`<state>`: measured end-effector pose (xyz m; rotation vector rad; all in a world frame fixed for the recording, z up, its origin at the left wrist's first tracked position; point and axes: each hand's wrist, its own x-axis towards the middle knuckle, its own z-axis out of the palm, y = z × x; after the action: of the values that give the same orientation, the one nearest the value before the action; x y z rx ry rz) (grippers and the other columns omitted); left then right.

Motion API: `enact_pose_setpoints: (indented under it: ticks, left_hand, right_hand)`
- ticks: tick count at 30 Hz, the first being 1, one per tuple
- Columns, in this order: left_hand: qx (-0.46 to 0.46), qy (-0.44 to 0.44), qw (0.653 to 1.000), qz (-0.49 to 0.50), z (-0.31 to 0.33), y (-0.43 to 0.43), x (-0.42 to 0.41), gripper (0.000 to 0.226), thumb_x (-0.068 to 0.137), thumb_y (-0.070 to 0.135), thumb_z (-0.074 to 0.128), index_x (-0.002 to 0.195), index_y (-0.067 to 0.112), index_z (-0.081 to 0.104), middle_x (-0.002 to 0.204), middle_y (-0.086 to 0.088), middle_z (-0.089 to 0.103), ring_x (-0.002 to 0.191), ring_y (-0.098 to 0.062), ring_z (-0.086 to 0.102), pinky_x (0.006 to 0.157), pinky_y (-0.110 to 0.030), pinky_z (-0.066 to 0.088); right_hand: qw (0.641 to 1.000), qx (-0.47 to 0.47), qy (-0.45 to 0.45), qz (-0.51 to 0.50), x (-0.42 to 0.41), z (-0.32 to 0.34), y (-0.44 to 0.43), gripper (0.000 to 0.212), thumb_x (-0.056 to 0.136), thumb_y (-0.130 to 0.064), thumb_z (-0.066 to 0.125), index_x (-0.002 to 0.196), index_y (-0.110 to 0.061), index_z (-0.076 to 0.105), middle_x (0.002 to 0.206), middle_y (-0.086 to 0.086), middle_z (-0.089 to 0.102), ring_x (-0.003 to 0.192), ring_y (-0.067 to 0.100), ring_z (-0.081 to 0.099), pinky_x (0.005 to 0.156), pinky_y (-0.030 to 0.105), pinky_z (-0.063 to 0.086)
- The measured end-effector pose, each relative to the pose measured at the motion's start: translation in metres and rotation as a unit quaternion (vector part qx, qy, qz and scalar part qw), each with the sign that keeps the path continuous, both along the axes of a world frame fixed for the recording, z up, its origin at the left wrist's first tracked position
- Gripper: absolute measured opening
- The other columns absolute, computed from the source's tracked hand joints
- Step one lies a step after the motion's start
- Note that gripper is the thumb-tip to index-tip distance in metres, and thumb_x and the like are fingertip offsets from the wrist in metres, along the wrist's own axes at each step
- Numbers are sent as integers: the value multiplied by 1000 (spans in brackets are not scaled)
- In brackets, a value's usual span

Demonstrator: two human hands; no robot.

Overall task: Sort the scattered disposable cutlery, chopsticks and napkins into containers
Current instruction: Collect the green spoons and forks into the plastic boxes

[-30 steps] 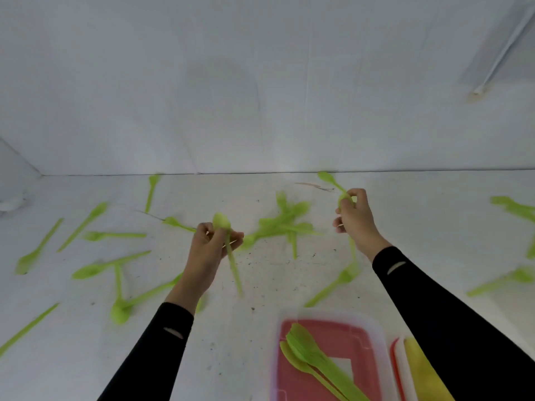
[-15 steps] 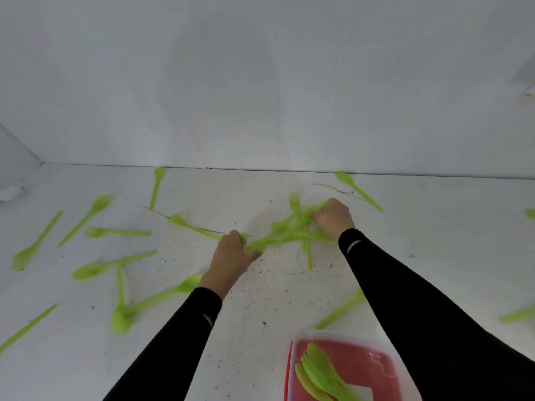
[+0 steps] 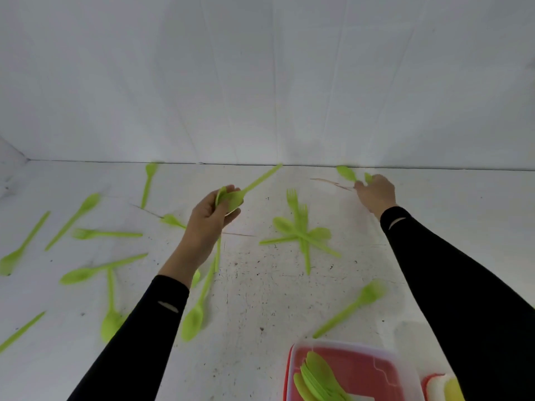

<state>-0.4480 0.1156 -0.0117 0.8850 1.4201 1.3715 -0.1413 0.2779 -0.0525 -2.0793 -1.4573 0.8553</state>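
white, speckled tabletop [image 3: 260,299] ran back to a pale wall [image 3: 260,82] at 12 o'clock. the left hand [image 3: 212,215], raised near centre, was curled round green spoons [image 3: 231,198], bowls in the palm; one handle stuck out toward 1 o'clock, another hung toward 6. the right hand [image 3: 376,195], at 2 o'clock by the wall, had its fingertips closed on the handle of a far spoon [image 3: 346,172], with a thin wooden stick [image 3: 330,183] just beside them. between the hands a crossed heap of forks and spoons [image 3: 301,233] lay flat. more green cutlery [image 3: 86,273] was scattered from 8 to 10 o'clock, blurred. a loose green piece [image 3: 356,305] lay at 4 o'clock, near the red container [image 3: 362,369] at 5 o'clock, which held stacked spoons [image 3: 318,374]. just beside it, a second container [image 3: 434,386] showed white and yellow contents.
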Motion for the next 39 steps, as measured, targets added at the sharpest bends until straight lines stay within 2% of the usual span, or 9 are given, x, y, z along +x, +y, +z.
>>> enact_pose_setpoints:
  ticks: [7, 11, 16, 20, 25, 29, 31, 34, 39]
  left_hand:
    - [12, -147, 985, 85, 2, 14, 20, 22, 101, 8, 49, 122, 10, 56, 101, -12, 66, 90, -21, 70, 86, -30, 56]
    - [-7, -193, 975, 106, 1, 14, 29, 13, 102, 17, 49, 106, 10, 58, 90, -6, 57, 79, -18, 65, 78, -30, 58]
    - [9, -201, 974, 100, 3, 1, 29, 22, 107, 14, 35, 107, 8, 55, 98, -10, 65, 94, -25, 68, 88, -35, 56]
    - [7, -189, 975, 120, 7, -19, 28, 20, 107, 15, 33, 117, 17, 49, 73, -3, 51, 62, -18, 59, 77, -41, 60]
    - [-63, -136, 974, 173, -2, -47, 40, 24, 100, 41, 49, 105, 19, 43, 77, -2, 38, 50, -11, 41, 46, -20, 43]
    - [-119, -176, 959, 185, -10, -65, 54, 50, 90, 55, 58, 107, 12, 40, 75, 0, 37, 50, -9, 32, 42, -19, 31]
    - [-107, -189, 959, 180, -12, -77, 59, 56, 90, 56, 58, 111, 6, 46, 80, -2, 42, 53, -8, 38, 44, -19, 36]
    - [-49, -185, 962, 196, -11, -93, 65, 29, 100, 37, 49, 96, 9, 56, 78, -2, 54, 61, -9, 49, 57, -20, 45]
    - [-1, -271, 919, 286, -10, -134, 49, 22, 104, 24, 44, 101, 4, 54, 92, -14, 63, 76, -20, 67, 71, -31, 57]
  right_hand:
    - [985, 2, -169, 38, 1, -6, -21, 29, 98, -16, 46, 120, 2, 50, 125, 21, 47, 104, 39, 57, 75, 35, 35]
    - [987, 39, -132, 81, -20, 12, -49, 31, 93, -25, 53, 116, -6, 49, 106, 15, 60, 90, 34, 58, 70, 33, 38]
    - [959, -22, -136, 247, -57, 21, -105, 33, 88, -48, 57, 103, -19, 50, 91, 0, 62, 84, 22, 58, 71, 31, 40]
    - [936, -55, -206, 282, -59, 12, -129, 22, 87, -36, 59, 87, -14, 57, 82, 0, 60, 78, 23, 60, 64, 28, 38]
    - [958, -92, 44, 269, -61, 33, -139, 25, 81, -26, 71, 69, -13, 53, 61, -1, 46, 52, 16, 43, 49, 24, 29]
    - [906, -189, 223, 308, -78, 62, -165, 24, 80, -25, 76, 73, -15, 56, 58, -5, 48, 47, 11, 28, 45, 22, 23]
    - [874, -230, 237, 355, -86, 68, -177, 27, 81, -24, 77, 69, -18, 53, 58, -7, 49, 45, 10, 27, 43, 20, 23]
    - [850, -243, 200, 422, -96, 64, -190, 28, 84, -29, 74, 72, -18, 51, 64, -4, 48, 44, 9, 27, 41, 20, 24]
    - [805, -261, 206, 491, -119, 58, -214, 23, 96, -42, 58, 94, -19, 52, 66, -5, 48, 46, 8, 30, 42, 19, 26]
